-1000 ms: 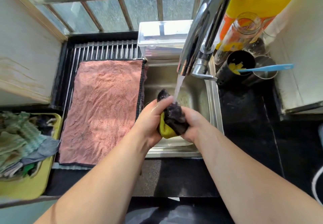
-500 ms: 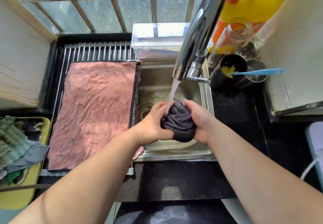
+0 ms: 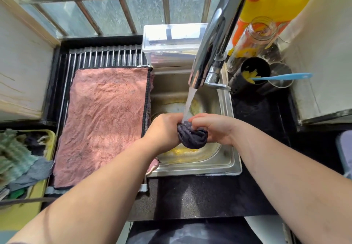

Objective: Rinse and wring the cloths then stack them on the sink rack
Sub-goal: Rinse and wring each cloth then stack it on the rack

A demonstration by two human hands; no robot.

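A dark bunched cloth (image 3: 192, 136) is squeezed between both hands over the steel sink (image 3: 226, 160), right under the running water from the chrome tap (image 3: 213, 39). My left hand (image 3: 163, 131) grips its left side and my right hand (image 3: 213, 127) grips its right side. A pink cloth (image 3: 102, 118) lies spread flat on the roll-up sink rack (image 3: 102, 56) to the left of the basin. Several more cloths (image 3: 17, 158) are heaped in a yellow tray (image 3: 24, 211) at the far left.
A clear plastic box (image 3: 171, 45) stands behind the basin. Right of the tap are a yellow jug (image 3: 276, 1), a glass jar (image 3: 253, 37), and a black cup (image 3: 253, 74) with a blue-handled tool (image 3: 285, 76). Black counter (image 3: 200, 198) runs along the front.
The hands have squeezed the cloth into a tighter dark bundle under the stream; the yellow side seen a second ago is hidden. The view has shifted slightly to the right.
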